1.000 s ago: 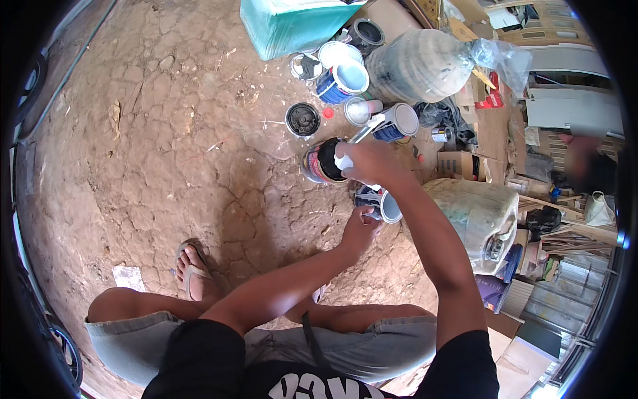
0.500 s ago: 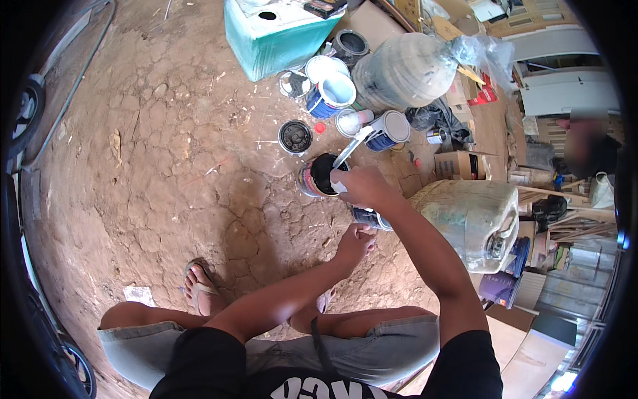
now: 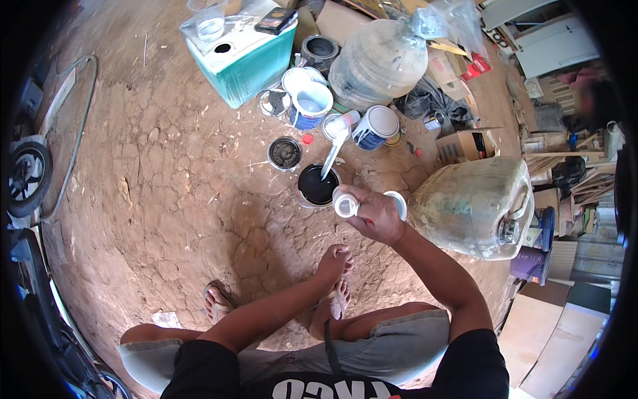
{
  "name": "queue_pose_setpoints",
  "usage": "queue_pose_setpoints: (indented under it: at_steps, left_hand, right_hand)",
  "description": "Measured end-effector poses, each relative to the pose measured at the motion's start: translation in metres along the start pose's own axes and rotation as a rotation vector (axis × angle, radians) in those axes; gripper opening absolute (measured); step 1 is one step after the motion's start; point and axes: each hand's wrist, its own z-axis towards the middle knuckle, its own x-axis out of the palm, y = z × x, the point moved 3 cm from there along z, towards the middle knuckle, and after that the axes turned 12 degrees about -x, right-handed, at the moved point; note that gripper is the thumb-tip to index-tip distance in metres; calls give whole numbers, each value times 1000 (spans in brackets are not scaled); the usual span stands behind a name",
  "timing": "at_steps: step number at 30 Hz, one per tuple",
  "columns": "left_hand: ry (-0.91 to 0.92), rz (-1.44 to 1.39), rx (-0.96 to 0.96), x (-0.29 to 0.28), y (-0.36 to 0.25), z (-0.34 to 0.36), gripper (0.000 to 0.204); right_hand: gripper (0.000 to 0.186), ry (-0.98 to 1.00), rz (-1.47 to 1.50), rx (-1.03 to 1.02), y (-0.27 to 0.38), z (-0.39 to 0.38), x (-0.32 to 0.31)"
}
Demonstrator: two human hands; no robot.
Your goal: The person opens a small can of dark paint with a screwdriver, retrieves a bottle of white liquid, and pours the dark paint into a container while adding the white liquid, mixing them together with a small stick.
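My right hand point(image 3: 380, 219) is closed around a small whitish cup point(image 3: 345, 205), its round mouth facing up. The cup is just to the near right of an open can of black paint point(image 3: 318, 187). A pale flat stirring stick point(image 3: 334, 154) stands tilted in that paint, leaning on the rim. Partly behind my right hand is another can point(image 3: 397, 203). My left hand point(image 3: 332, 265) hangs closer to me, above my right foot, with its fingers curled; what they hold, if anything, is hidden. A paint-smeared lid point(image 3: 285, 153) lies on the ground beyond the paint can.
Beyond stand a blue-and-white paint tub point(image 3: 310, 106), a lidded can point(image 3: 376, 128), a green-and-white container point(image 3: 240, 60) and a large bottle point(image 3: 379, 66). A big jerrycan point(image 3: 473, 207) lies at right. Cracked earth floor point(image 3: 173, 173) spreads left, toward a wheel point(image 3: 29, 178).
My right hand has drawn back from over the black paint toward me, bringing the cup with it. My left hand has moved slightly nearer my body. The view has shifted.
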Motion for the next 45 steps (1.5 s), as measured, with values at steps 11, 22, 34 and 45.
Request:
queue_pose_setpoints:
  at_steps: [11,22,34,45]
  left_hand:
    - [-2,183,-57,-2,-4,-12,34]
    - [246,1012,100,-50,-60,-157,34]
    - [159,1867,357,-28,-112,-267,44]
    - [255,1989,329,-44,-118,-257,57]
  right_hand:
    - [38,-302,5,346,-52,-24,5]
    - [42,203,-76,713,-145,-19,40]
    - [51,7,578,598,-138,22,59]
    - [24,263,203,454,-84,32,57]
